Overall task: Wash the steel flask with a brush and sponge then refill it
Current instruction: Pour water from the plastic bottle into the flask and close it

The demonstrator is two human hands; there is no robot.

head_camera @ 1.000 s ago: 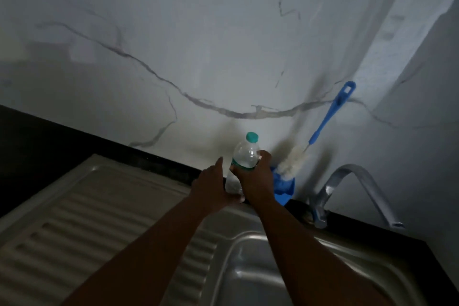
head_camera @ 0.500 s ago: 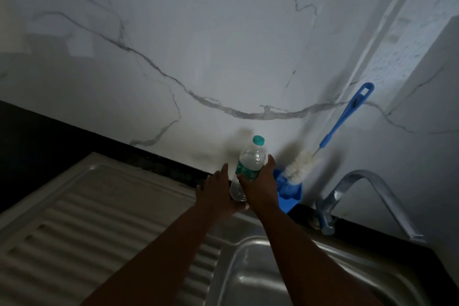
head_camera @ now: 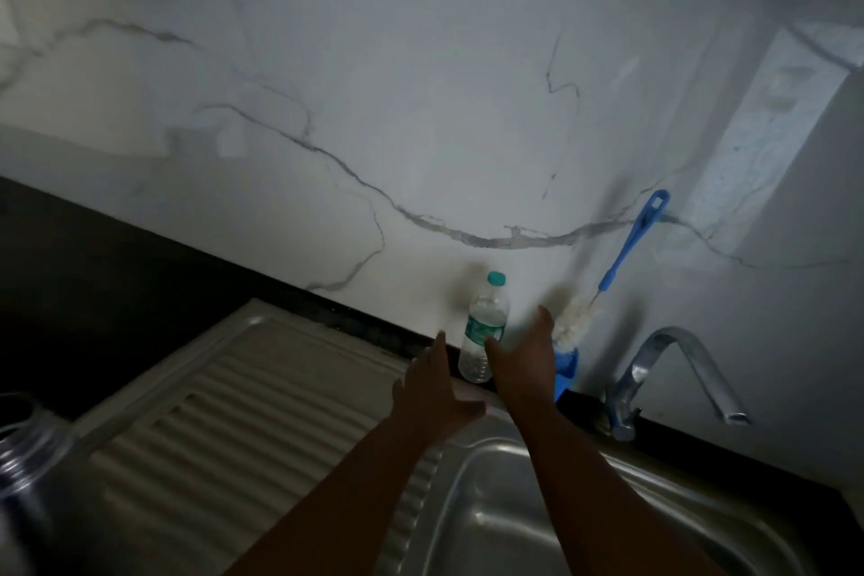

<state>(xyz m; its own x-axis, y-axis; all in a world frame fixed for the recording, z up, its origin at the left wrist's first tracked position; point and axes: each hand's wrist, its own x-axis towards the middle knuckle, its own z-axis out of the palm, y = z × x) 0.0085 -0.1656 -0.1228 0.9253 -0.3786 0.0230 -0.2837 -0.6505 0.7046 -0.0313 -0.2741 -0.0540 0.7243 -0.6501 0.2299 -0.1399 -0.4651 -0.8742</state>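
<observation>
A clear plastic water bottle (head_camera: 484, 332) with a teal cap stands upright on the back ledge against the marble wall. My right hand (head_camera: 521, 358) is just right of it with fingers straight, holding nothing. My left hand (head_camera: 432, 393) hovers to the bottle's lower left, fingers extended and apart from it. A blue-handled bottle brush (head_camera: 612, 276) with white bristles leans on the wall, its head in a blue holder (head_camera: 566, 372). At the far left edge a blurred steel flask (head_camera: 23, 472) is partly in view.
A steel sink basin (head_camera: 561, 524) lies below my arms, with a ribbed drainboard (head_camera: 224, 426) to its left. A chrome tap (head_camera: 668, 379) stands at the back right. Dark countertop (head_camera: 93, 276) runs along the marble wall.
My right hand has let go of the plastic bottle, which now stands on the ledge. Both hands have opened and drawn slightly back. The view has tilted up and widened.
</observation>
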